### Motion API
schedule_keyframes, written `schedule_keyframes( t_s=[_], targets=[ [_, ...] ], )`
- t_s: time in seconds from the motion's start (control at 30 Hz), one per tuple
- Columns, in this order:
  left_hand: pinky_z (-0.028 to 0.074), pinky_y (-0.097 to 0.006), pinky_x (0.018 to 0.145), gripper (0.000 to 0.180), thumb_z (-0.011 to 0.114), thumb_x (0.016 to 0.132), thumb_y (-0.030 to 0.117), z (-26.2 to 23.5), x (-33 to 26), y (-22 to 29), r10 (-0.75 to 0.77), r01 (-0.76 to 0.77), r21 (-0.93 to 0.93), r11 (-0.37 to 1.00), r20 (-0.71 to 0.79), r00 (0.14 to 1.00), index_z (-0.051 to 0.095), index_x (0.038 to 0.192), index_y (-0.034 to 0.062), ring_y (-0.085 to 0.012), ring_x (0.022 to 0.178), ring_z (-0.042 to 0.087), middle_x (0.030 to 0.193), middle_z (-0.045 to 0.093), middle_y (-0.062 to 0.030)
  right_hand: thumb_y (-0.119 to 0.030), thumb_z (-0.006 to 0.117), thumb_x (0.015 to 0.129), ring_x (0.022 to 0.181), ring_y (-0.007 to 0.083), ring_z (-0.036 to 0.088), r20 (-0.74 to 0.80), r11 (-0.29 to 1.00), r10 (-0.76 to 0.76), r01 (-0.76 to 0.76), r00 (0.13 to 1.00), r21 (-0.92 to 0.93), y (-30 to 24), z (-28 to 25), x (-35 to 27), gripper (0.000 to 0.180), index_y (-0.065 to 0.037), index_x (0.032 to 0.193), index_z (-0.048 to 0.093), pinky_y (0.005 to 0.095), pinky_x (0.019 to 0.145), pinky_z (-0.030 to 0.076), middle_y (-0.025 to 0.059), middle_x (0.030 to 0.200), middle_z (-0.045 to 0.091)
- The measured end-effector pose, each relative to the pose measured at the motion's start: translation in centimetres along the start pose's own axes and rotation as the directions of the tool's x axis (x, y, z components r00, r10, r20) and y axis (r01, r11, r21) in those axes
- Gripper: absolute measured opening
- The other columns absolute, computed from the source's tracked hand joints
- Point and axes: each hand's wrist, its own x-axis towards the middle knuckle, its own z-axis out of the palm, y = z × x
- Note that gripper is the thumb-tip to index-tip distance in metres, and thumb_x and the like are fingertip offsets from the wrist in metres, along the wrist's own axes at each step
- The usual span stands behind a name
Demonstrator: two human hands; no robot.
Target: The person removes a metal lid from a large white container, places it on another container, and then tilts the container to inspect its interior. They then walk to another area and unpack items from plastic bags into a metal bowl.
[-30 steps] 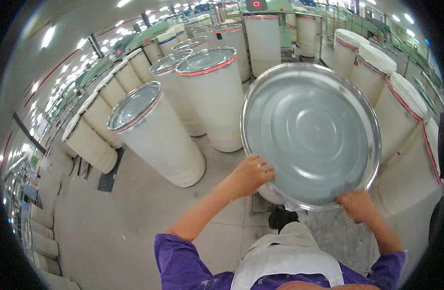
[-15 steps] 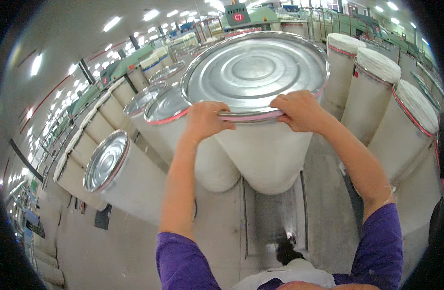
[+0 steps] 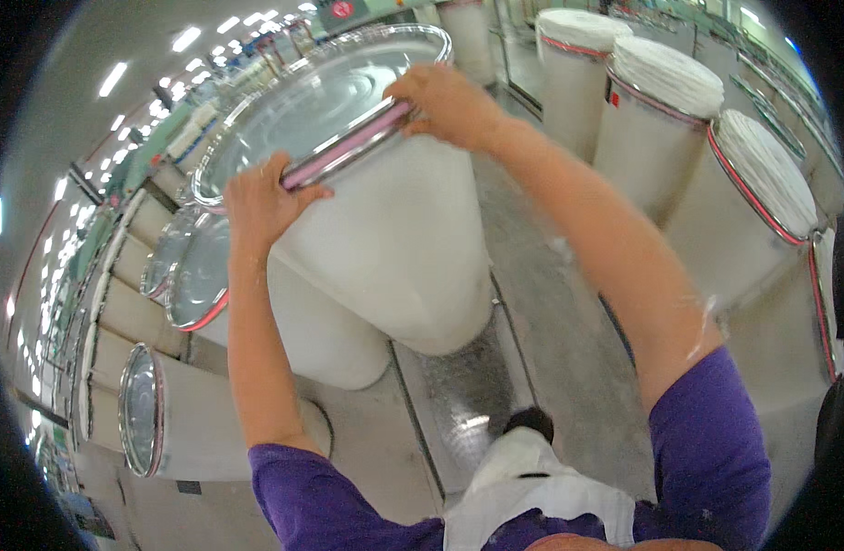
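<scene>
glossy ribbed metal lid, smooth matt white plastic can, pink rim band

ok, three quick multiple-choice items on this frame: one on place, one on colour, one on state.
1. Where is the round metal lid?
A. flat on the floor
B. on top of the tall white can
C. leaning on a wall

2. What colour are the person's sleeves?
A. purple
B. yellow
C. green

3. What fills the three cans at the right, such as this one?
A. water
B. nothing, they are capped with metal lids
C. white coiled fibre up to the brim

Key: 1 B, the lid sits over the pink rim with the left hand and right hand gripping its edge. 2 A, both upper arms show purple cloth. 3 C, white coils rise to their open tops.
</scene>
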Motion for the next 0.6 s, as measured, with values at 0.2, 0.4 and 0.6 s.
schedule_keyframes(
  t_s=[0.2,0.4,0.6],
  targets=[
    [0.05,-0.037,0.058,0.07,0.082,0.052,0.064,8.8,8.9,5.8,0.086,-0.085,0.014,0.996,-0.149,0.985,0.069,0.099,0.0136,-0.0264,0.063,0.065,0.067,0.066,-0.0051,-0.042,0.082,0.067,0.12,0.0341,0.051,-0.059,0.977,0.117,-0.125,0.991,-0.171,11.6,2.3,-1.3,0.068,-0.012,0.123,0.057,0.0479,0.099,0.042,0.0137,0.122,0.059],
    [0.052,-0.031,0.062,0.076,0.082,0.054,0.066,16.6,16.7,2.8,0.086,-0.065,0.138,0.988,-0.153,0.985,0.07,0.105,0.0108,-0.0153,0.066,0.066,0.073,0.069,-0.004,-0.039,0.087,0.061,0.119,0.0366,0.05,-0.15,0.993,0.002,-0.02,0.989,-0.12,21.1,6.2,2.3,0.081,-0.005,0.126,0.052,0.0443,0.1,0.042,0.0185,0.122,0.057],
    [0.047,-0.028,0.06,0.052,0.088,0.062,0.045,22.5,20.9,-3.4,-0.139,0.139,0.016,0.99,0.006,0.99,0.065,0.092,0.0097,-0.0128,0.065,0.059,0.074,0.064,-0.0015,-0.041,0.088,0.059,0.119,0.0308,0.052,-0.024,0.999,0.034,-0.033,0.999,0.021,27.6,14.4,9.4,0.077,-0.007,0.119,0.056,0.0437,0.098,0.042,0.0129,0.117,0.06]
  ],
)
